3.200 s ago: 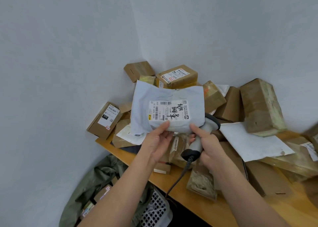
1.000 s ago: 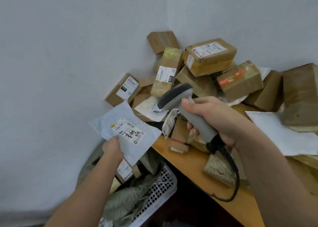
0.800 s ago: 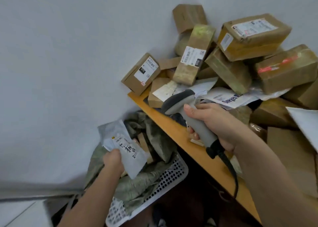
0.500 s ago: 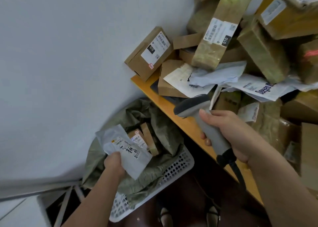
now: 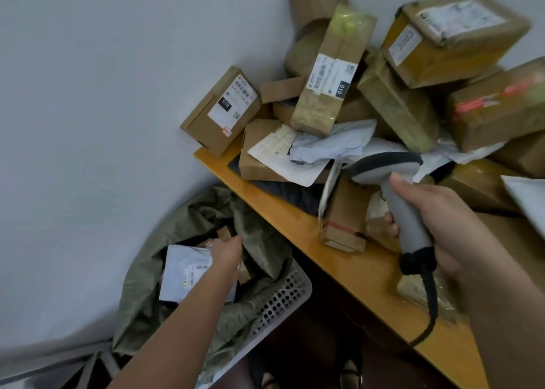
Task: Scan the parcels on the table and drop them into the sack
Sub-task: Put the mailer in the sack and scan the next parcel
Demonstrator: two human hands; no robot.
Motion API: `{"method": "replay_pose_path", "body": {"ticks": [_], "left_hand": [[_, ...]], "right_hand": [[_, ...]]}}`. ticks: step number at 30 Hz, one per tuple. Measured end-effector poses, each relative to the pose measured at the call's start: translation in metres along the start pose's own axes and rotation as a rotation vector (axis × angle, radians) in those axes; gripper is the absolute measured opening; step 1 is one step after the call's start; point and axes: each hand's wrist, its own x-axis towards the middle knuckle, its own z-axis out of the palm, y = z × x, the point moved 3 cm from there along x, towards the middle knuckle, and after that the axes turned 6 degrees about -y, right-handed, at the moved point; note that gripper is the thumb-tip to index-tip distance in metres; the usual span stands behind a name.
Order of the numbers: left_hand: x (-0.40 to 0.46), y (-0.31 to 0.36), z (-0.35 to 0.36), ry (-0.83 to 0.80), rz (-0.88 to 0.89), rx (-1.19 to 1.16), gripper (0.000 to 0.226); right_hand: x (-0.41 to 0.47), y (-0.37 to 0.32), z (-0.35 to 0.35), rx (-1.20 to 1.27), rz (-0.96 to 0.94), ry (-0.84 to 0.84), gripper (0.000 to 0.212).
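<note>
A person's left hand point(image 5: 227, 251) reaches down into the olive-green sack point(image 5: 203, 220) beside the table point(image 5: 362, 273), over a flat white mailer point(image 5: 184, 273) with a printed label lying inside; whether its fingers grip the mailer or have let go cannot be told. The right hand point(image 5: 427, 217) grips a grey barcode scanner point(image 5: 395, 188) above the piled brown parcels point(image 5: 324, 73). The drop looks nearly finished, so the next move likely calls for picking another parcel to scan.

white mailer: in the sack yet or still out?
In. The white mailer lies inside the green sack's open mouth, fabric around it. Whether the left hand above it has let go: cannot tell.
</note>
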Motion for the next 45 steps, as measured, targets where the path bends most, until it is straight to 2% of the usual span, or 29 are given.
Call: {"method": "replay_pose_path", "body": {"ticks": [3,6,10,11,16,22,32,35,37,41,45], "left_hand": [[-0.032,0.037,0.063,-0.18,0.149,0.201,0.025],[-0.066,0.057,0.121,-0.236,0.273,0.338,0.037],[-0.077,0.064,0.161,-0.186,0.467,0.513,0.013],[-0.075,0.065,0.165,-0.169,0.48,0.522,0.019],[-0.083,0.074,0.169,0.008,0.561,0.549,0.039],[-0.128,0.094,0.151,0.059,0.793,0.487,0.029],[-0.179,0.139,0.098,0.136,0.783,0.303,0.016],[-0.194,0.153,0.085,0.137,0.862,0.405,0.02],[-0.207,0.164,0.081,0.095,0.923,0.536,0.021],[-0.232,0.178,0.083,-0.203,0.928,0.715,0.019],[-0.248,0.183,0.089,-0.376,0.946,0.674,0.017]], "right_hand": [[-0.013,-0.013,-0.033,0.006,-0.032,0.031,0.035],[-0.025,-0.02,-0.065,0.019,-0.035,0.045,0.035],[-0.038,-0.022,-0.1,0.035,-0.031,0.033,0.03],[-0.04,-0.022,-0.108,0.021,-0.039,0.034,0.028],[-0.04,-0.017,-0.143,-0.01,-0.032,0.054,0.034],[-0.033,-0.028,-0.145,0.011,-0.044,0.007,0.036],[-0.023,-0.051,-0.107,-0.07,-0.104,-0.142,0.034],[-0.015,-0.052,-0.099,-0.138,-0.15,-0.143,0.035],[-0.01,-0.049,-0.089,-0.21,-0.176,-0.135,0.039],[-0.002,-0.031,-0.063,-0.242,-0.195,-0.192,0.048],[0.0,-0.014,-0.049,-0.339,-0.151,-0.25,0.049]]}}
